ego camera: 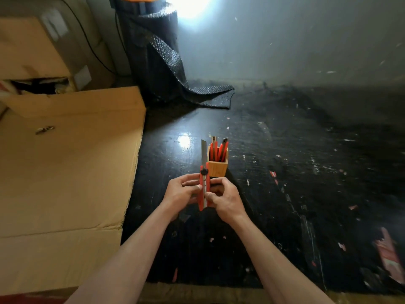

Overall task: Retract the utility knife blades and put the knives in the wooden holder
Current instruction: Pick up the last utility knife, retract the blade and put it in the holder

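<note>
A red utility knife (204, 172) stands upright between both hands, its long steel blade (204, 152) sticking out above the black locking knob. My left hand (182, 190) grips the handle from the left and my right hand (225, 199) grips it from the right, thumb on the metal slide. Just behind and to the right stands the square wooden holder (218, 168) with several red knives (218, 150) upright in it.
A large cardboard box (65, 172) lies flat at the left, beside the black scuffed work surface (285, 194). A roll of black bubble wrap (157, 62) stands at the back, its loose end trailing on the surface. Scraps of paper litter the right side.
</note>
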The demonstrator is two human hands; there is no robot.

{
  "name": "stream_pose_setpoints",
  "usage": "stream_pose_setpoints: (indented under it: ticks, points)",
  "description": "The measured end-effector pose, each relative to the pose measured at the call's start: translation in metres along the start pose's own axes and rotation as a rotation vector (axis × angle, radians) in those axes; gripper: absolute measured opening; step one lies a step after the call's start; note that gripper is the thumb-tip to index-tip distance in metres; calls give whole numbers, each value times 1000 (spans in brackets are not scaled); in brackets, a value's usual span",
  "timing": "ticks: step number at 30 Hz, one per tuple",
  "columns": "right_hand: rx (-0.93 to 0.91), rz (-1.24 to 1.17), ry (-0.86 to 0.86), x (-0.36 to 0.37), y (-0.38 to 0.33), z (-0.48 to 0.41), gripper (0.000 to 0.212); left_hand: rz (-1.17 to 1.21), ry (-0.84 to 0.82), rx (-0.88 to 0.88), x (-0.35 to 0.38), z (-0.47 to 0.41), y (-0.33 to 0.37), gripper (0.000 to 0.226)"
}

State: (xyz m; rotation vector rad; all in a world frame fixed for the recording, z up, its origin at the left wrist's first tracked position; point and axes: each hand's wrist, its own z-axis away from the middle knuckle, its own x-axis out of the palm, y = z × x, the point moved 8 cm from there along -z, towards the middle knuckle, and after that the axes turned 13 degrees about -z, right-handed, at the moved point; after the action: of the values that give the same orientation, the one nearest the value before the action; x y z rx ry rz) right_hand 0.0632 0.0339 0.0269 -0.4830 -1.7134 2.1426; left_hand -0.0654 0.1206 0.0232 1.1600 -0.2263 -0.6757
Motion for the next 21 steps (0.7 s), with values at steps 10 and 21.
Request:
stream_pose_setpoints:
  ticks: [10,21]
  points:
    - [-273,98,13,-35,-131,-12,29,95,-6,253,1,3,130,41]
    - [-548,198,100,-66,-243,-16,21,88,-72,412,9,20,213,40]
